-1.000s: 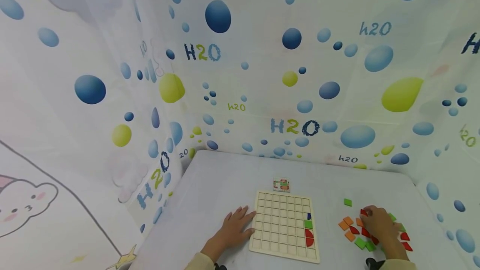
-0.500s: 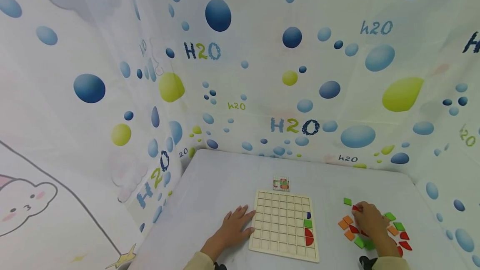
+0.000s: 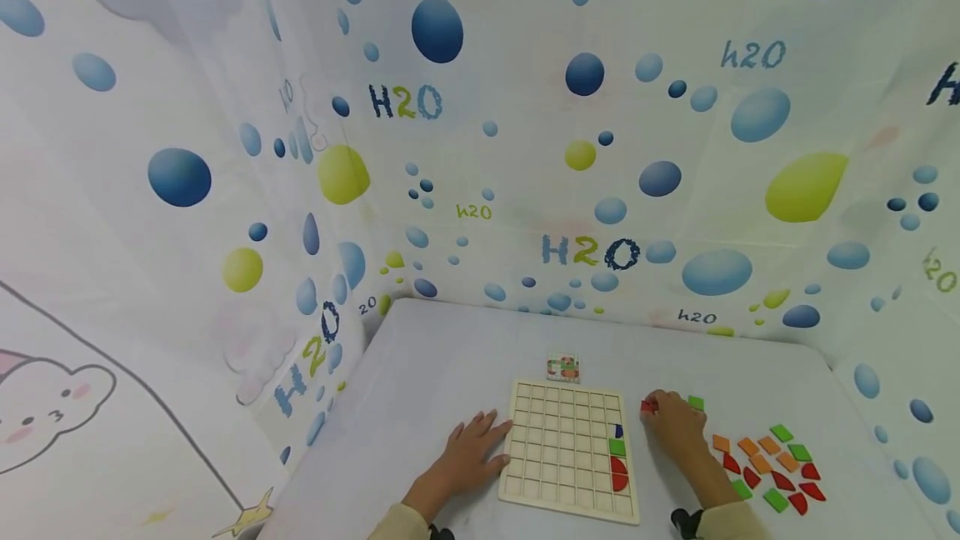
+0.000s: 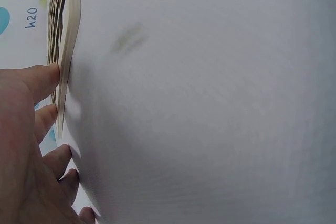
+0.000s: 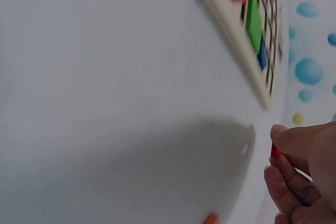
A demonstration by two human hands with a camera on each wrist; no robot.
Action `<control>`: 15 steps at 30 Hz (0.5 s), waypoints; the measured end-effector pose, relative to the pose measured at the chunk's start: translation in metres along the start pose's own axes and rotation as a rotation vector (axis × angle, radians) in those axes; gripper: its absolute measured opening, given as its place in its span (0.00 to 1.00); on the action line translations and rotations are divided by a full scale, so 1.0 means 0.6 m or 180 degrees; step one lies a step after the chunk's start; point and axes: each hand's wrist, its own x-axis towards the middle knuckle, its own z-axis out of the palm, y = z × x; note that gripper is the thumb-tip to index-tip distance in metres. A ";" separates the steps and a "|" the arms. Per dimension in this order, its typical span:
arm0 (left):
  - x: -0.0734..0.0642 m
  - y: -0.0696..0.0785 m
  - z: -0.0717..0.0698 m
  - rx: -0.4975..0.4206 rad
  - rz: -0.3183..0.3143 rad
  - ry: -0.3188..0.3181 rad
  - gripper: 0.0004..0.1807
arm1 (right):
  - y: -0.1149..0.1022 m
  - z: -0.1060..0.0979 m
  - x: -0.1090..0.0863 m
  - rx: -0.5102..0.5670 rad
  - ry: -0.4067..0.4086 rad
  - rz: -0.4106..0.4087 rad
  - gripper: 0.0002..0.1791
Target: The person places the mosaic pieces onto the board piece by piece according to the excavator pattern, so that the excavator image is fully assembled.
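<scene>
A pale wooden grid board (image 3: 558, 448) lies on the white table. Along its right column sit a small blue piece (image 3: 618, 432), a green square (image 3: 617, 447) and two red rounded pieces (image 3: 619, 482). My left hand (image 3: 467, 455) rests spread at the board's left side, thumb and index fingertips at the edge; in the left wrist view the fingers (image 4: 44, 80) lie straight against the rim. Just off the board's right edge, my right hand (image 3: 675, 423) pinches a red piece (image 5: 275, 151) between thumb and fingertips, its shape mostly hidden.
Several loose orange, green and red pieces (image 3: 782, 481) lie scattered at the right. A single green tile (image 3: 696, 402) sits beside the right hand. Behind the board lies a small patterned card (image 3: 563, 367). Bubble-printed curtains (image 3: 510, 165) surround the table.
My right hand has moved left from the loose pieces toward the board, carrying the red piece, and uncovered the pile. My left hand has stayed in place.
</scene>
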 end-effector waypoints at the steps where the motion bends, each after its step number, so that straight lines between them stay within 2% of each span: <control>1: 0.000 0.001 -0.001 -0.0016 0.0010 0.0004 0.31 | -0.009 0.004 0.001 -0.0018 0.0001 -0.0043 0.15; 9: 0.002 -0.003 0.006 -0.0020 -0.0017 0.0004 0.32 | -0.071 0.032 0.009 -0.0109 -0.0199 -0.0407 0.15; 15: 0.000 -0.010 0.012 -0.0038 0.0086 0.0098 0.32 | -0.095 0.046 0.004 -0.0069 -0.0308 -0.0566 0.10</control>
